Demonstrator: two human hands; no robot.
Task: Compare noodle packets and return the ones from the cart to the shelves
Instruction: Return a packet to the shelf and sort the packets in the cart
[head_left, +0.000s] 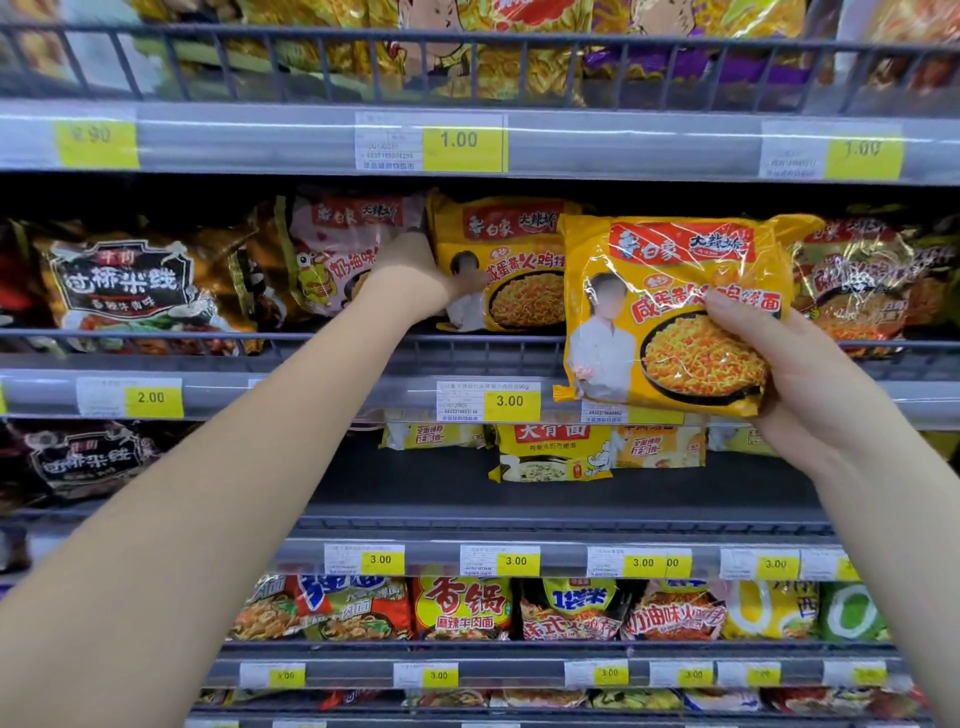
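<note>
Head view: right hand (795, 364) grips yellow packet (675, 270) upright, long axis sideways; left hand (415, 270) pinches shelf packet (511, 260)

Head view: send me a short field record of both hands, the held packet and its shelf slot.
right hand: grips yellow noodle packet, in front of the shelf rail
left hand: at the left edge of the matching shelved yellow packet, thumb on its front, fingers hidden
left neighbour: pink noodle packet
price tag below slot: 3.00
status: held packet not yet on the shelf
</note>
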